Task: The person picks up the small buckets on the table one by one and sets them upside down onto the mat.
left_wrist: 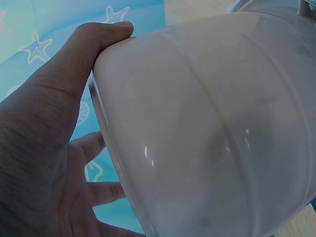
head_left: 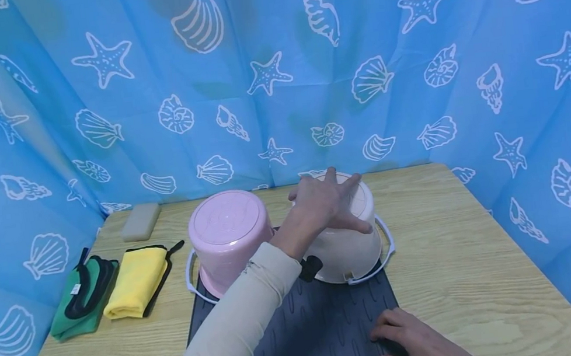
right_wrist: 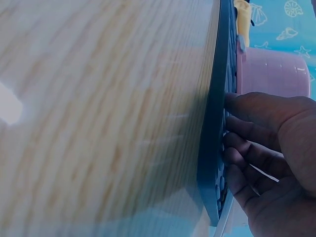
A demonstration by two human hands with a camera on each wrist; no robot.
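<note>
A white bucket [head_left: 344,253] stands upside down on a dark ridged mat [head_left: 308,334]. My left hand [head_left: 327,197] lies across its upturned base, fingers spread and thumb down along the side; in the left wrist view the thumb tip reaches over the base's rounded edge. To its left a pink bucket [head_left: 230,225], also upside down, sits behind my left forearm, which hides part of it. Near the mat's front right corner, my right hand [head_left: 415,339] rests with loosely bent fingers. Its fingertips [right_wrist: 232,101] touch the mat's ridged top and hold nothing.
A folded yellow cloth [head_left: 135,280] and a green cloth [head_left: 82,298] with black trim lie at the left of the wooden table [head_left: 466,275]. Behind them is a pale sponge-like block [head_left: 140,221]. Blue shell-patterned curtains [head_left: 278,114] enclose the back and sides.
</note>
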